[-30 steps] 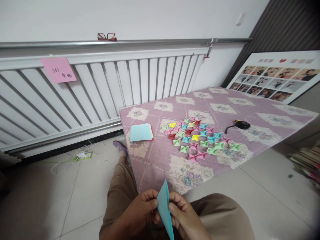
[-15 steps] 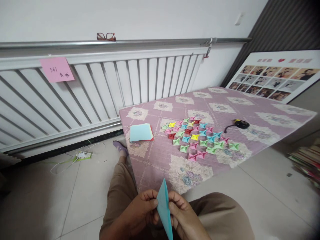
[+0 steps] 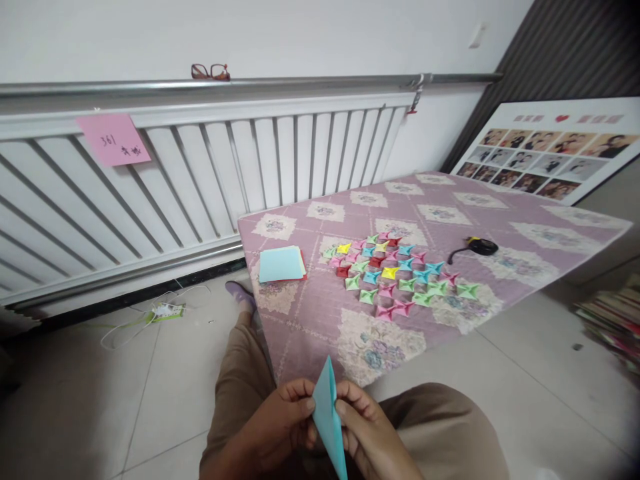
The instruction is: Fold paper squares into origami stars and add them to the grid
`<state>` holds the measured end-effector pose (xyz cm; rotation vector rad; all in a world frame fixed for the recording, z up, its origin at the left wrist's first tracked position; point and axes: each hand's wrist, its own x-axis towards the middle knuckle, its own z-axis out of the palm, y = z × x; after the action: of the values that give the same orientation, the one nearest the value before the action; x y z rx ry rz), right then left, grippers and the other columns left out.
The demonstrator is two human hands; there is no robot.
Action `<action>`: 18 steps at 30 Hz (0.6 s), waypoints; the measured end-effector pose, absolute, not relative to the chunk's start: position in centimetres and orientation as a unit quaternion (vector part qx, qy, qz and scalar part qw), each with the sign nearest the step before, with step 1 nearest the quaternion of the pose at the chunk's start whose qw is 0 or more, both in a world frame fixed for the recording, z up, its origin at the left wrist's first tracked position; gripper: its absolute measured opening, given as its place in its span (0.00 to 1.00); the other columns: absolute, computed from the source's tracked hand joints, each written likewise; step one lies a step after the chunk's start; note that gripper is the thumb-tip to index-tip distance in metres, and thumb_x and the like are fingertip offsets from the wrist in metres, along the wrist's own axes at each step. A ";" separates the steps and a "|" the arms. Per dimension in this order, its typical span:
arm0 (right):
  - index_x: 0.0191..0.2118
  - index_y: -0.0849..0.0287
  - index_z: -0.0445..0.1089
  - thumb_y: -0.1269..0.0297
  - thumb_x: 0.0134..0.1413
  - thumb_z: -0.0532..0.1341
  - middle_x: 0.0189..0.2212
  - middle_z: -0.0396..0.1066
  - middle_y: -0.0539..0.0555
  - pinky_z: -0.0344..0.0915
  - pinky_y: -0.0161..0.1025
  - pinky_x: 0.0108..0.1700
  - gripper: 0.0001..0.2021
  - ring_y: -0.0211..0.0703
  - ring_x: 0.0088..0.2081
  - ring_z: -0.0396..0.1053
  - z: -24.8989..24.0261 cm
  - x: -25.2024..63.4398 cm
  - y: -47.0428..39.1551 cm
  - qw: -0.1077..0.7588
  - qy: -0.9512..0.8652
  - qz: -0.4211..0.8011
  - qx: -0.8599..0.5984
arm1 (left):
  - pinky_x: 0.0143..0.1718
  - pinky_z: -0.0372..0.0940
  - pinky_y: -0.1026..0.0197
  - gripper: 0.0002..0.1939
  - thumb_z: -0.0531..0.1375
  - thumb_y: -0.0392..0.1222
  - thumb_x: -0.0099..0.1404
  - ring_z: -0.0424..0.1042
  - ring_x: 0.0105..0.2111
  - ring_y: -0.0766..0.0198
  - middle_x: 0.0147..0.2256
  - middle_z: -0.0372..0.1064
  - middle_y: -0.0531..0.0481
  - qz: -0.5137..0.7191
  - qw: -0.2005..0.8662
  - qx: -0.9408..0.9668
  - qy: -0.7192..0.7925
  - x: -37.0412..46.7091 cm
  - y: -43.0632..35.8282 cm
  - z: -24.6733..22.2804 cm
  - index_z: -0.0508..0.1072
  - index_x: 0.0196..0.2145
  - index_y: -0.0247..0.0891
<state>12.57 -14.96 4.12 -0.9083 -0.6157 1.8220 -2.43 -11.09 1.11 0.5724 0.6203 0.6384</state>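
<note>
A light-blue sheet of folded origami paper [image 3: 329,417] is held upright over my lap, a pointed corner at its top and a slim gap between its layers along the right edge. My left hand [image 3: 283,423] pinches its left side between thumb and fingers. On the other side, my right hand [image 3: 367,427] grips the right edge, its thumb pressed at the gap. Beyond lie several small folded paper pieces [image 3: 390,273] in pink, green, blue, yellow and red, set in rows. A stack of coloured paper [image 3: 281,265], blue on top, rests near the table's left edge.
The table [image 3: 315,333] wears a purple floral cloth. A black cord-like item [image 3: 483,247] lies on its right part. Behind stand a white radiator [image 3: 300,157] and a photo board [image 3: 550,153]. A power strip [image 3: 167,311] with white cables sits on the floor at left.
The gap between the paper's layers on the right looks slightly wider. Both hands keep nearly the same place, and the view has shifted a little.
</note>
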 end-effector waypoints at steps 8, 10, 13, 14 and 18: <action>0.30 0.57 0.65 0.52 0.52 0.60 0.23 0.68 0.47 0.57 0.30 0.24 0.13 0.34 0.23 0.62 4.6 13.8 -14.5 0.427 -0.430 0.586 -0.538 | 0.22 0.55 0.68 0.16 0.62 0.50 0.56 0.61 0.18 0.72 0.18 0.64 0.55 0.314 0.779 0.376 0.391 -2.4 -10.7 0.6 0.69 0.33 0.33; 0.31 0.57 0.66 0.54 0.54 0.58 0.25 0.69 0.48 0.57 0.30 0.25 0.11 0.35 0.25 0.62 4.5 14.0 -14.5 0.409 -0.474 0.568 -0.534 | 0.23 0.56 0.67 0.15 0.61 0.50 0.57 0.61 0.18 0.71 0.18 0.64 0.55 0.312 0.755 0.410 0.405 -2.3 -10.6 0.5 0.69 0.33 0.33; 0.29 0.57 0.67 0.55 0.56 0.56 0.23 0.67 0.48 0.56 0.30 0.25 0.12 0.35 0.24 0.61 4.1 13.9 -14.5 0.389 -0.498 0.553 -0.543 | 0.25 0.56 0.66 0.14 0.59 0.49 0.57 0.61 0.18 0.70 0.17 0.63 0.56 0.308 0.728 0.447 0.418 -2.4 -10.6 0.7 0.69 0.31 0.34; 0.28 0.57 0.67 0.55 0.56 0.56 0.22 0.66 0.47 0.56 0.30 0.25 0.12 0.35 0.24 0.60 4.0 13.9 -14.5 0.389 -0.496 0.547 -0.550 | 0.25 0.56 0.66 0.13 0.58 0.49 0.57 0.61 0.19 0.70 0.17 0.63 0.57 0.305 0.720 0.457 0.423 -2.4 -10.6 0.8 0.69 0.31 0.34; 0.27 0.58 0.66 0.55 0.54 0.56 0.21 0.64 0.47 0.57 0.31 0.26 0.12 0.35 0.23 0.59 3.6 13.6 -14.7 0.410 -0.492 0.522 -0.564 | 0.25 0.54 0.66 0.12 0.58 0.49 0.57 0.58 0.20 0.71 0.19 0.60 0.58 0.300 0.704 0.479 0.430 -2.5 -10.7 1.5 0.68 0.29 0.36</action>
<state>13.57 -14.65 3.60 -1.4194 -1.2396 1.3138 -2.46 -10.66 1.46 1.0647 0.9573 0.6677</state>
